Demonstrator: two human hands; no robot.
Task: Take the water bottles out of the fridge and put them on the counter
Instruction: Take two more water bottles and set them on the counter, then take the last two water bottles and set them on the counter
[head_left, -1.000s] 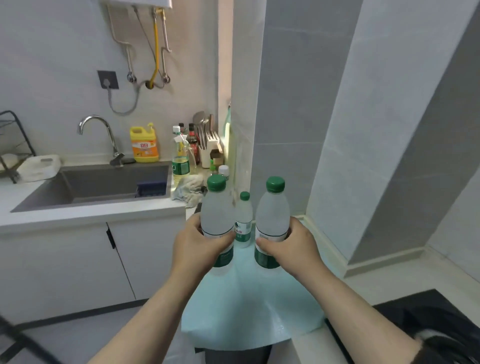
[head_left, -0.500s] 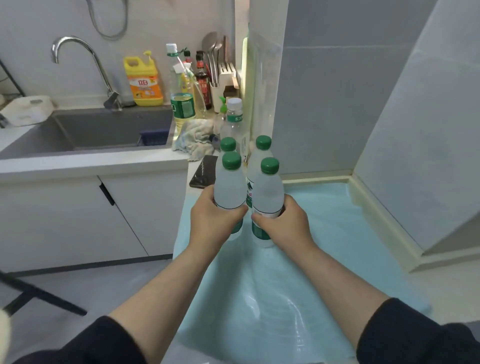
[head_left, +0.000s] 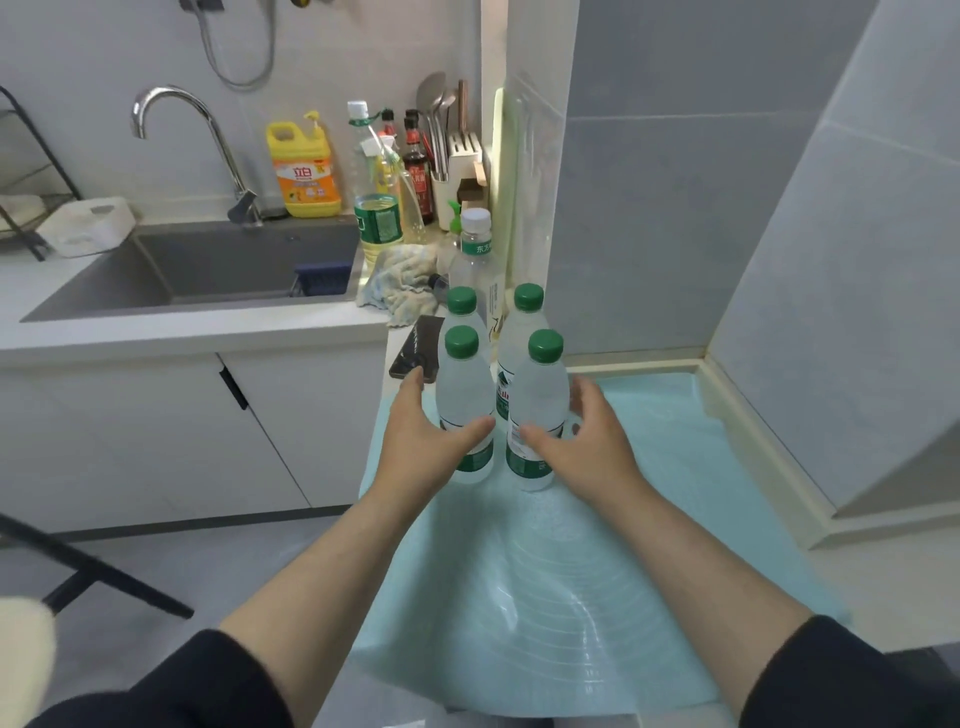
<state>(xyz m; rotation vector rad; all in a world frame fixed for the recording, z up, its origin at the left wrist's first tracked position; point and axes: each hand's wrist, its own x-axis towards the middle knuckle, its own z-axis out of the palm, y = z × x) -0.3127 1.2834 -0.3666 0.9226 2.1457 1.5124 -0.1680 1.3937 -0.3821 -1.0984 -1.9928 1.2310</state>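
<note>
Nearest the camera, two dark sleeves give way to bare forearms that reach out over a pale turquoise mat (head_left: 649, 519) spread on the counter (head_left: 182, 338). On that mat stand two green-capped water bottles side by side, upright: the left front bottle (head_left: 464, 405) and the right front bottle (head_left: 537, 410). The left hand (head_left: 421, 441) curves around the left one with fingers spread and thumb across the label, its grip loose and wide; whether the skin touches the plastic cannot be told. The right hand (head_left: 592, 436) is likewise wide open beside the right one, thumb just before the label. Both bottles carry green bands low on the body, the print too small to read.

Just behind them stand two more green-capped bottles (head_left: 522, 332), and behind those a taller clear bottle with a white cap (head_left: 475, 254) whose green neck label shows the characters 东方. A dark phone (head_left: 418, 345) lies flat to the left, beside a crumpled cloth (head_left: 400, 283).

Farther off, the white counter holds a grey sink (head_left: 234, 265) with a chrome tap (head_left: 197, 140). By the wall are a yellow detergent jug (head_left: 304, 166) marked 立白, sauce bottles and a white holder of utensils (head_left: 462, 156). Grey tiled walls enclose the corner to the right.
</note>
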